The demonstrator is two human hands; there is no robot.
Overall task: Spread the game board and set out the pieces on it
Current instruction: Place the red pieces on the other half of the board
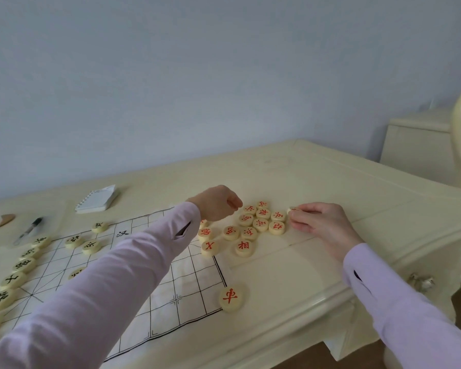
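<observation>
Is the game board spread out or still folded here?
Spread. The game board lies flat on the table, its grid open to the near right corner, with black-lettered pieces on it.

I am seeing the gridded white board [186, 283] lying flat; red-lettered cream discs [261, 225] are clustering between my left fingers [233, 201] and right fingers [304, 224], which are pinching a single disc [291, 209]; black-lettered discs [24, 265] are sitting far left.

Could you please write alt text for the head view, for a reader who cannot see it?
A person's left hand and right hand reach over red-lettered pieces on a table beside the spread board; the right pinches one piece. Black-lettered pieces line its left edge.
</observation>
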